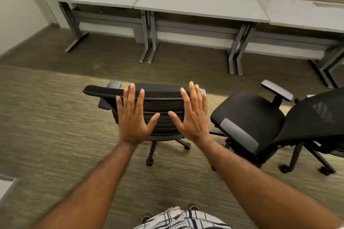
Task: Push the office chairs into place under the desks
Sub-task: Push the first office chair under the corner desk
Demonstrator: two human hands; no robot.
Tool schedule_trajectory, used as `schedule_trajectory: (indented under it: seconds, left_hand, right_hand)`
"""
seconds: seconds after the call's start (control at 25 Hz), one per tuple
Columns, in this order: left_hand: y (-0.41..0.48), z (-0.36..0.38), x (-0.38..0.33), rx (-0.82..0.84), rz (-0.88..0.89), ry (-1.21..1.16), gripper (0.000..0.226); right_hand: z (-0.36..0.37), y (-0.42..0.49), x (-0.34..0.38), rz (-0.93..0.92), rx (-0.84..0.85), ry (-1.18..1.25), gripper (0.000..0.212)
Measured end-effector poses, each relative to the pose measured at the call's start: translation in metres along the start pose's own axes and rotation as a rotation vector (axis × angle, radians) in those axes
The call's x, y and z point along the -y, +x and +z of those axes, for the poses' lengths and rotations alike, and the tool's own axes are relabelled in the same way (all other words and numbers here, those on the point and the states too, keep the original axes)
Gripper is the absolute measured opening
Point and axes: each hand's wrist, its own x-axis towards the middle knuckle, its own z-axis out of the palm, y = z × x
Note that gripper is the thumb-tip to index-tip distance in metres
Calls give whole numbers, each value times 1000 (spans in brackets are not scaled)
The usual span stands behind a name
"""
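Straight ahead of the person, between them and the row of desks, stands a mesh chair [149,109] with its back turned to them. Both hands are up in front of that back, palms forward and fingers spread, gripping nothing; the left hand [133,117] and the right hand [193,115] sit level with each other, thumbs nearly meeting. I cannot tell whether the palms are already pressing the mesh or hanging just short of it. The top rail of the back runs left to right, roughly parallel to the front edge of the middle desk [195,3], so a push from both hands together should, I think, carry the chair straight across the carpet [46,117] into the gap between that desk's legs. Neither hand is nearer. A second chair [260,122] stands just to the right, angled, seat towards the first, well short of any desk. It looks close enough to catch on the way past.
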Motion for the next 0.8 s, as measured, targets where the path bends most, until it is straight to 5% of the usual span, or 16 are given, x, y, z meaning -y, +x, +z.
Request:
schedule_trajectory:
  seconds: [0.12,0.44,0.52,0.8]
  left_hand:
    - [44,-23,49,57,-68,39,93]
    - [84,-34,120,516,-58,231,115]
    - [105,-13,187,691,-76,175,120]
    - [148,0,177,837,-68,204,121]
  right_hand:
    - [5,47,18,-7,87,-72,86]
    - [10,93,4,84,404,-263,109]
    - [76,122,21,127,525,-298,113]
    - [62,154,-1,81,505,-323,118]
